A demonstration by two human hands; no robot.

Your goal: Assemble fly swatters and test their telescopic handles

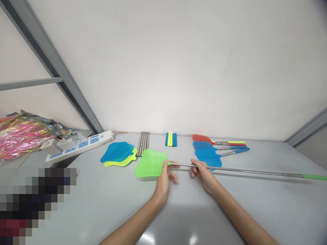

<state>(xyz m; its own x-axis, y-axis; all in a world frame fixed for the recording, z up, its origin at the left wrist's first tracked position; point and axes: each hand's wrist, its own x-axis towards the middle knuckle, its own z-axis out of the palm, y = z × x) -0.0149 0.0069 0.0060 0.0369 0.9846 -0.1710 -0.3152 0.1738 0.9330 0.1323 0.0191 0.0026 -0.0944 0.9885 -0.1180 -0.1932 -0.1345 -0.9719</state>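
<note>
A green fly swatter [151, 164] with a perforated head and an extended metal telescopic rod lies level across both hands, above the table. My left hand [166, 175] grips it at the neck, thumb against the lower edge of the head. Further along the rod, my right hand [201, 169] pinches the metal shaft between thumb and fingers. The rod runs far to the right and ends in a green handle [313, 177] at the frame's edge. Behind the rod on the right lie finished-looking swatters: blue ones [208, 157] and a red one [202, 138].
Loose blue and yellow swatter heads [116, 153] lie at left, beside several metal rods [143, 144] and short blue and yellow handle tubes [170, 139]. A power strip [83, 145] and plastic-wrapped bundles [28, 134] are further left. A white wall [176, 68] stands behind the table.
</note>
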